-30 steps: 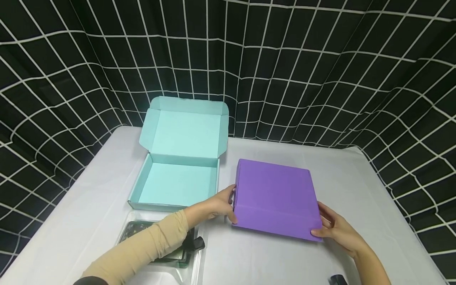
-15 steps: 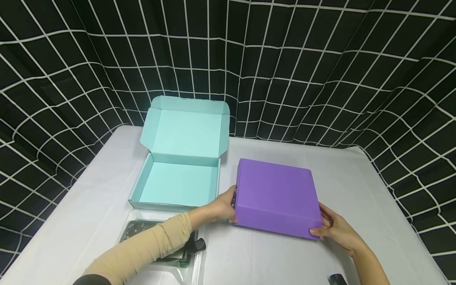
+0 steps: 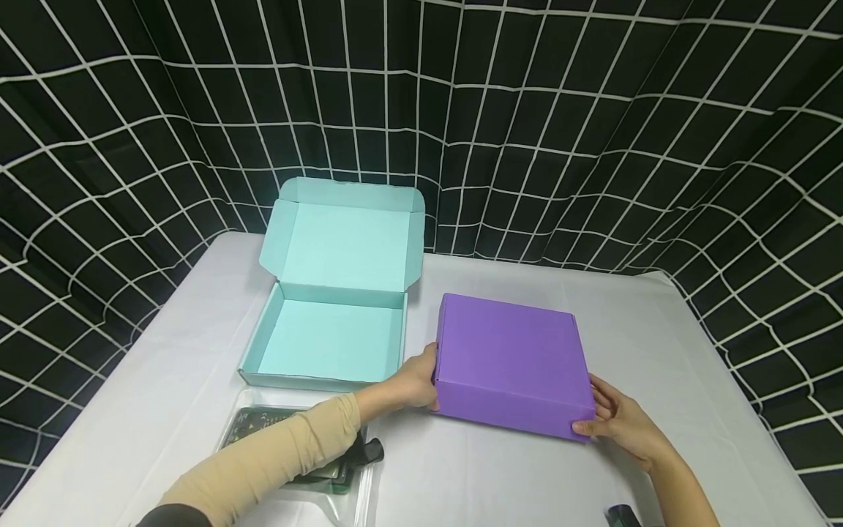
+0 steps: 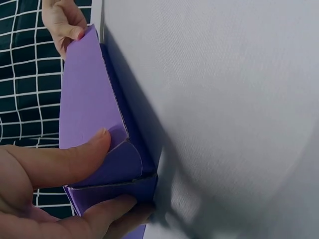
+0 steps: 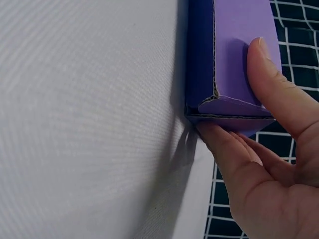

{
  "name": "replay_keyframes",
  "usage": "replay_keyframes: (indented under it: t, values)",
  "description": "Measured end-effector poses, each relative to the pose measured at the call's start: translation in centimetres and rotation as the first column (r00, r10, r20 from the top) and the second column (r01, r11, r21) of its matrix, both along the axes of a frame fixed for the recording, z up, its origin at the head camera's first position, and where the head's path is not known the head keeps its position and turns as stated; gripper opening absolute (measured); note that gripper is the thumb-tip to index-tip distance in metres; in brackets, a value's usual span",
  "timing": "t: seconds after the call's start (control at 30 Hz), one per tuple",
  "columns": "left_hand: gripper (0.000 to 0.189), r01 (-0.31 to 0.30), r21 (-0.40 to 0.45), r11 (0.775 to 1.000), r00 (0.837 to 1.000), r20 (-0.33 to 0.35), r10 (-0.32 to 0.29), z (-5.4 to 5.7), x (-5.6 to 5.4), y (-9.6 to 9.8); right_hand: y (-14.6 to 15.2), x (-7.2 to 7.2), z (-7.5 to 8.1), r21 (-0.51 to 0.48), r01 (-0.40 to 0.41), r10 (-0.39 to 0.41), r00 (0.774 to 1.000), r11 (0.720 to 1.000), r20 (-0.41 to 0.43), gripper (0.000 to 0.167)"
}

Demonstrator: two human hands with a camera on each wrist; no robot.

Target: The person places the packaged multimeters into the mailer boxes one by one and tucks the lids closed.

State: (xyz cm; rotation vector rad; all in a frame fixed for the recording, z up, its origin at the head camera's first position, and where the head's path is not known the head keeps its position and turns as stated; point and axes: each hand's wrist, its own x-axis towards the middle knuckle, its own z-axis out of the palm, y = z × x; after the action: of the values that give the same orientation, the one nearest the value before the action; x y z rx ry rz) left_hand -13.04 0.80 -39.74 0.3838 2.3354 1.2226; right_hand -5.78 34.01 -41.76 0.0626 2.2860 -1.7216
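Observation:
A purple cardboard box (image 3: 514, 359) lies on the white table with its lid down. At its left side my left hand (image 3: 415, 377) grips the front corner; in the left wrist view the thumb (image 4: 92, 154) presses the front panel and the fingers bend along the side. My right hand (image 3: 622, 424) holds the opposite front corner, its thumb (image 5: 266, 69) on the front panel and the other fingers against the side. A thin dark gap shows along the box's lower front edge in both wrist views. Left of it stands a turquoise box (image 3: 329, 337) with its lid raised.
Under my left forearm lies a clear plastic tray or bag (image 3: 362, 490) with a green circuit board (image 3: 253, 424) in it. A small black object (image 3: 622, 516) lies at the front edge near my right wrist. Black grid-patterned cloth (image 3: 527, 146) surrounds the white table (image 3: 494, 483).
The front panel of the purple box has come down from a slanted to a steeper position, and its front edge sits slightly farther back. My left fingers have shifted a little along the side.

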Motion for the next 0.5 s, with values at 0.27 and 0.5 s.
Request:
replay_keyframes:
  t: [0.27,0.5]
  values:
    - [0.092,0.053,-0.098,0.994,0.992,-0.105,-0.063,-0.11,-0.12,0.23,0.16,-0.14,-0.22,0.004,0.0,0.0,1.0,1.0,0.015,0.098]
    - [0.074,0.05,-0.147,0.988,0.983,-0.169,-0.075,-0.37,-0.49,0.24,0.07,-0.34,-0.19,0.009,0.018,-0.018,0.999,1.0,0.034,0.1]
